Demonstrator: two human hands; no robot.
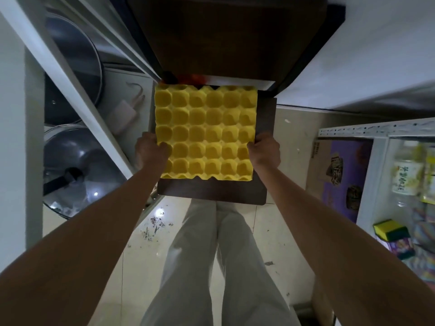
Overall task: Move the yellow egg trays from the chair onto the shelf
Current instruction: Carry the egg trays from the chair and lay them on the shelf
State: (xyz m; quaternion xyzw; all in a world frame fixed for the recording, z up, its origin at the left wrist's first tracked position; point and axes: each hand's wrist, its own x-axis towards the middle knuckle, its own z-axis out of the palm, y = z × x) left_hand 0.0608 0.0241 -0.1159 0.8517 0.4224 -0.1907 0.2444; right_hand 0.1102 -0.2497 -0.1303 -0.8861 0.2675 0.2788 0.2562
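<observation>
A yellow egg tray (205,132) with empty cups lies over the dark brown chair seat (211,192), its far edge near the chair back (226,36). I cannot tell whether it is one tray or a stack. My left hand (150,150) grips the tray's left edge, thumb over the rim. On the opposite side my right hand (264,151) clamps the right edge the same way. A white shelf (70,74) stands to the left of the chair.
Pot lids (70,57) and a pan (77,170) sit in the left shelf. A white metal rack (376,131) at right holds a purple box (343,175), a bottle (407,170) and sponges (390,231). Debris lies on the tiled floor (153,224) by my legs.
</observation>
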